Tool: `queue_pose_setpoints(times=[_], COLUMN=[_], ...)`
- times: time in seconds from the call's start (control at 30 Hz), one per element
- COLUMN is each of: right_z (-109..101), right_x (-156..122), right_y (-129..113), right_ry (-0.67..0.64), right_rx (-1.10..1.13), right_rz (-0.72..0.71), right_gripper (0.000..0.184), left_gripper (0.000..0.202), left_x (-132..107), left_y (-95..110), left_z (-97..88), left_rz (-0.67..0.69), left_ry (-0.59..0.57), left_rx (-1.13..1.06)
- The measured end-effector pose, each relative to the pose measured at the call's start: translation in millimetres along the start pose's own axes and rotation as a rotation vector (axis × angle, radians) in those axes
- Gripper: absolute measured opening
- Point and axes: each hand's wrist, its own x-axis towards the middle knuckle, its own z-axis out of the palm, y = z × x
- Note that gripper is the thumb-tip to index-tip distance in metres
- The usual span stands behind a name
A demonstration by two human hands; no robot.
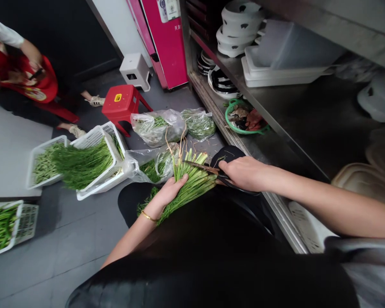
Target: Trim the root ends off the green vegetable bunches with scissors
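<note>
My left hand point(173, 189) is closed round a bunch of leafy green herbs point(192, 182), its pale stems pointing away from me and its feathery leaves hanging over my lap. A few long brownish roots point(180, 143) stick up from the stem ends. In my right hand point(248, 173) is a pair of scissors point(202, 166), fingers wrapped round the dark handles. The rusty blades lie across the stems near their cut ends; whether they are parted is hard to make out. Just beyond the bunch lies a clear plastic bag point(134, 164) with more greens inside.
White baskets of greens point(83, 194) and bags of herbs point(158, 124) sit on the floor ahead. A red stool point(120, 102) stands behind them. Metal shelving point(295, 111) with containers and a green colander point(232, 126) runs along my right. Another person in a red apron point(49, 81) is at far left.
</note>
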Motion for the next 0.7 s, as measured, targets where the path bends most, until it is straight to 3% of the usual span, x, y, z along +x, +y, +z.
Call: queue_pose_setpoints(times=[0.4,0.6,0.7], right_z=[-1.0,1.5,4.3], right_x=[-5.5,-2.7,-4.7], right_y=[0.3,2.3,2.3], right_ry=[0.011,0.046,0.045], right_rx=[-0.044,-0.047,-0.037], right_rz=[0.016,-0.004,0.004], right_gripper=[0.041,0.039,0.039], left_gripper=[0.037,0.057,0.062], left_x=[0.5,-1.4,-0.5], left_y=[3.1,3.4,-1.4], left_z=[1.1,0.7,-0.6], left_rz=[0.02,0.024,-0.006], left_ry=[0.042,-0.091,0.011], left_rx=[0.0,-0.202,-0.264])
